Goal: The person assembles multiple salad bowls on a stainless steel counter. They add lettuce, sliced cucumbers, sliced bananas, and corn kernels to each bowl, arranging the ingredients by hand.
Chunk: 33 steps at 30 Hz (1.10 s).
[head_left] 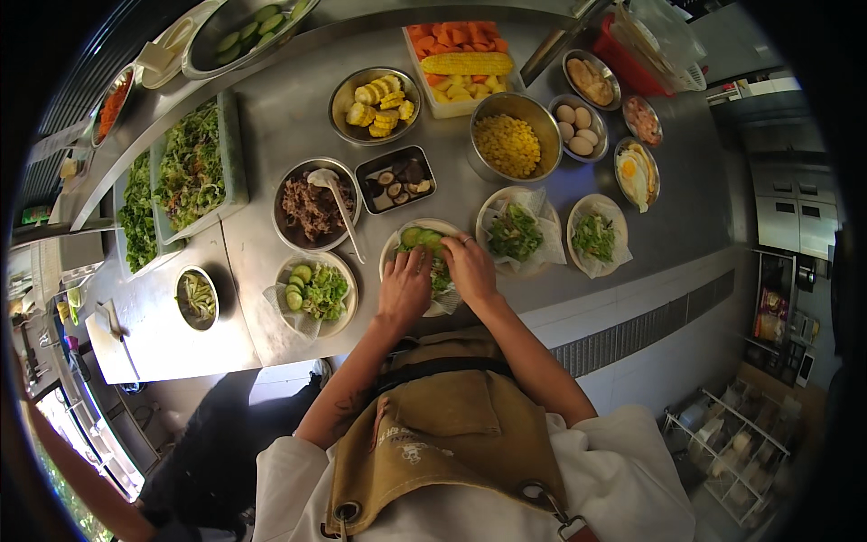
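In front of me is a round bowl (386, 250) with leafy greens and a fanned row of cucumber slices (418, 237) along its far side. My left hand (406, 282) lies over the greens, fingers outstretched and their tips touching the slices. From the right, my right hand (470, 269) reaches over the rim, its curved fingers at the end of the slices and the thumb apart from them. Left of this bowl, a lined salad bowl (323, 295) contains lettuce and cucumber slices. Two paper-lined bowls of greens, a nearer-middle salad bowl (515, 231) and another salad bowl (596, 237), stand to the right.
Beyond my hands are a shredded-meat bowl (312, 206) with a white spoon, a mushroom tray (394, 181), cut corn (384, 101), corn kernels (508, 144) and eggs (578, 126). Greens fill a plastic tub (237, 163) at left. Another person's dark-clothed leg (217, 434) is beside me.
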{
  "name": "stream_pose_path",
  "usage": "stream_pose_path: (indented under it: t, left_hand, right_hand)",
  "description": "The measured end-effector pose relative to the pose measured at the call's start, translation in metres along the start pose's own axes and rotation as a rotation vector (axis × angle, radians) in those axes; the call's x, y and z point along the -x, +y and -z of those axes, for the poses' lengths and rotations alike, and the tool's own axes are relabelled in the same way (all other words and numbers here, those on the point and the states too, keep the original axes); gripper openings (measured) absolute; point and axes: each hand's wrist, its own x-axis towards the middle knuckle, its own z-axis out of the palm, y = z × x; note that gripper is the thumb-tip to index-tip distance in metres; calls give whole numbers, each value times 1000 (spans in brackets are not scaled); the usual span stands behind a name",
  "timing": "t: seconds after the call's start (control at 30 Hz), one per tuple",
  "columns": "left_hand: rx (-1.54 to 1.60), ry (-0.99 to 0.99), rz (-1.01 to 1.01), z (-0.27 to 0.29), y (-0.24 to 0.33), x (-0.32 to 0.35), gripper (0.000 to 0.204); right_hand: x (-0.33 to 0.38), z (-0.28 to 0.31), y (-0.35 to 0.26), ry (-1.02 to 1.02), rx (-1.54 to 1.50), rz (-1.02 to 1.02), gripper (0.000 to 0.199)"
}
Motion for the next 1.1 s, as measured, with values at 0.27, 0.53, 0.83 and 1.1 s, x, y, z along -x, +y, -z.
stream_pose_path:
  t: [0.27, 0.53, 0.83, 1.1]
  left_hand:
    - [58, -6, 10, 1, 1, 0, 51]
    - [93, 38, -13, 3, -3, 0, 49]
    - [169, 106, 36, 25, -3, 3, 37]
    - [346, 224, 143, 85, -20, -12, 24]
  right_hand:
    - [0, -5, 8, 28, 24, 77, 21]
    - [4, 0, 6, -37, 88, 71, 24]
    - [-21, 54, -14, 171, -94, 168, 25]
    - [-204, 238, -130, 493, -139, 530, 20]
